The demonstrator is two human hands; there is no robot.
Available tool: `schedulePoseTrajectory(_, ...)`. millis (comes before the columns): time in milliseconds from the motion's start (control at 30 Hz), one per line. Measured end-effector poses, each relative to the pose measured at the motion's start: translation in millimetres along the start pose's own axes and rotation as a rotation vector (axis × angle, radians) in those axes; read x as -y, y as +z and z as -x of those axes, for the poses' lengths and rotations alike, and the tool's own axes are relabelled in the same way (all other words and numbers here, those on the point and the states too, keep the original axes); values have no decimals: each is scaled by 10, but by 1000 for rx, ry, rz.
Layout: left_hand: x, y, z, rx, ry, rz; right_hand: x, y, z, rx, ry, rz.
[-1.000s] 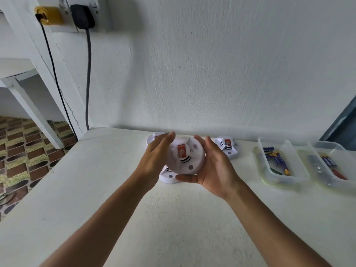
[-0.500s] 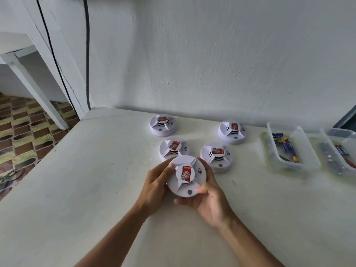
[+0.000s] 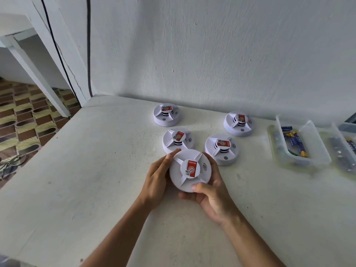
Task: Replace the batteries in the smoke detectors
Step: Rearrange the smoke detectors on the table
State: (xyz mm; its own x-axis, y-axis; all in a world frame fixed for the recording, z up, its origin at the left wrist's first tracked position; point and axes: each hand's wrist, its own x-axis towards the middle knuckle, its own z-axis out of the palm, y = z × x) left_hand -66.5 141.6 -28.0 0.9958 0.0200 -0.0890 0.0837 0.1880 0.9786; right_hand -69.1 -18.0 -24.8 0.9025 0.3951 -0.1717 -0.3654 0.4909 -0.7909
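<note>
Both hands clamped on smoke detector [image 3: 189,170]: left hand [image 3: 157,180] grips left rim, right hand [image 3: 211,197] cradles right side, thumb on front edge. Four more detectors [image 3: 178,140] just beyond fingers; battery tray [image 3: 308,157] off right.

White smoke detectors [image 3: 190,170], red labels [image 3: 192,167]; blue-yellow batteries [image 3: 296,140]; brown-yellow patterned floor [image 3: 21,120].

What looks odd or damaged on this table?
Nothing stands out. Four detectors sit flat on the table, batteries stay inside their tub, and both hands hold the fifth detector.
</note>
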Motion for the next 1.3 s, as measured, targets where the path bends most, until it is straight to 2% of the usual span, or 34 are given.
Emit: schedulePoseTrajectory(1300, 71, -15, 7, -50, -15, -27, -3, 2, 25, -18, 27, 49)
